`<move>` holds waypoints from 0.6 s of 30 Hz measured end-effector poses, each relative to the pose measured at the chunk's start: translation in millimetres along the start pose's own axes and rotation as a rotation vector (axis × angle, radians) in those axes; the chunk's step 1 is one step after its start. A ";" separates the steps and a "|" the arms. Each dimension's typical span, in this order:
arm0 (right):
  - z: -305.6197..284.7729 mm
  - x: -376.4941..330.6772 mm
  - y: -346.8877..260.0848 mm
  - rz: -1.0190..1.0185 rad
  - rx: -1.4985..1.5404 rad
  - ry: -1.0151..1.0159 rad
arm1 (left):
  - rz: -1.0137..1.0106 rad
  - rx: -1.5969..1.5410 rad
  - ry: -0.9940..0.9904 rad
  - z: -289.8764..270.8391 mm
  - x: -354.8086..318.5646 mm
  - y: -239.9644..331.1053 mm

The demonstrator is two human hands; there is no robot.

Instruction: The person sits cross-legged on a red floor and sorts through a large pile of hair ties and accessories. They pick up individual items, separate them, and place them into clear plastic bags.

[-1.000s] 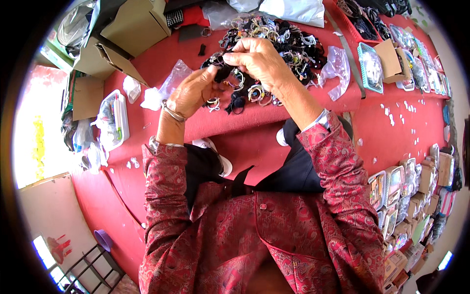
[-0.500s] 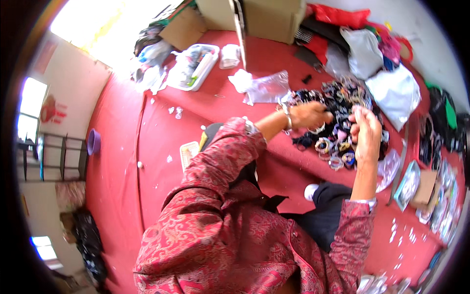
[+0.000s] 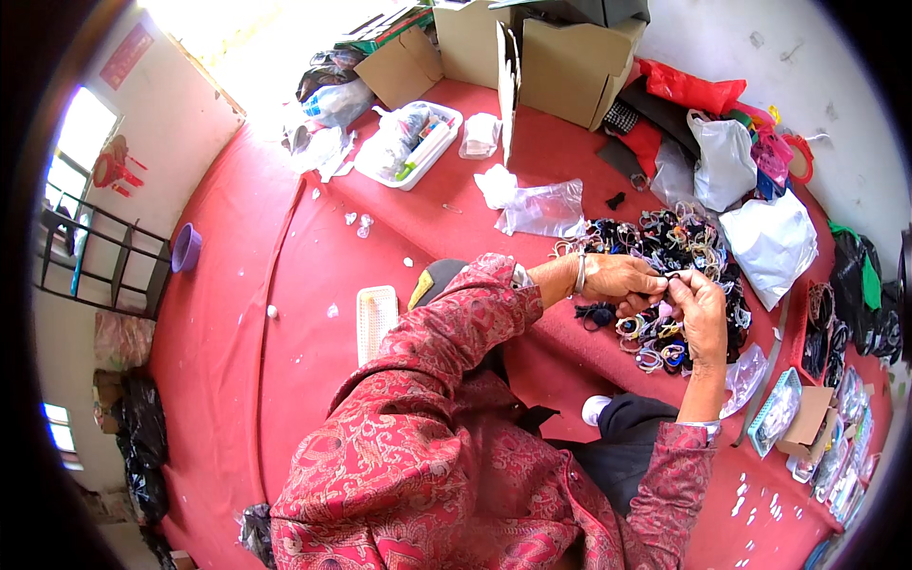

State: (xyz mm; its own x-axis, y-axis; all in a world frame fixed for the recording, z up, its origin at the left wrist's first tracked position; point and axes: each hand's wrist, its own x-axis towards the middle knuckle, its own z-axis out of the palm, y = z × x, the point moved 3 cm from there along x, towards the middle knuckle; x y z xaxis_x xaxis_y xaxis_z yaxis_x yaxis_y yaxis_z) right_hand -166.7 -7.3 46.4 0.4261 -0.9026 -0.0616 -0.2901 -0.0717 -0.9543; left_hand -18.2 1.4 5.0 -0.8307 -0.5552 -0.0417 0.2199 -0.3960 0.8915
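Note:
A heap of hair ties (image 3: pixel 689 233), mostly black with some pale, purple and yellow ones, lies on the red floor covering at the right. Over it, my left hand (image 3: pixel 619 279), with a bangle on its wrist, meets my right hand (image 3: pixel 701 315), fingertips almost touching. Both hands pinch a small dark loop that looks like a hair tie (image 3: pixel 673 277); the fingers hide most of it. Looser hair ties (image 3: pixel 649 357) spread toward me below my hands.
Beyond the heap lie a clear plastic bag (image 3: pixel 546 207) and a white bag (image 3: pixel 771 245). A white tub (image 3: pixel 446 142) of goods stands near open cardboard boxes (image 3: pixel 570 71). A small pale basket (image 3: pixel 377 321) sits left of my arm. Packaged goods (image 3: pixel 841 456) line the right side.
My hands have come together from being apart, and both now pinch the small dark loop. The whole view has shifted, with the scene lower in it.

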 end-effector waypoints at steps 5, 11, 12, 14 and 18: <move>8.5 2.6 1.3 0.048 0.168 0.158 | -0.080 0.569 0.216 -8.7 0.3 6.6; -4.4 18.6 41.3 -0.339 -0.108 0.305 | -0.078 0.796 0.374 -20.1 24.0 -7.8; 1.4 19.1 38.9 -0.304 -0.156 0.293 | 0.088 0.828 0.410 -26.6 17.9 -12.0; 0.6 17.1 39.8 -0.245 -0.140 0.387 | 0.133 0.934 0.408 -10.4 21.9 1.1; -8.8 15.6 40.9 -0.182 0.097 0.461 | 0.032 0.924 0.427 -16.9 22.0 2.4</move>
State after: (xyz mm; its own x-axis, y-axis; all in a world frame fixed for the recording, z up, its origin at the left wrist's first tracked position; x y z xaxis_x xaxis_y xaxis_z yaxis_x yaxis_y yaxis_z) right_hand -179.4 -28.0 8.9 0.0327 -0.9743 0.2227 -0.1556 -0.2251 -0.9618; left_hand -27.3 -24.1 -1.4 -0.5399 -0.8417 -0.0083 -0.3927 0.2431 0.8869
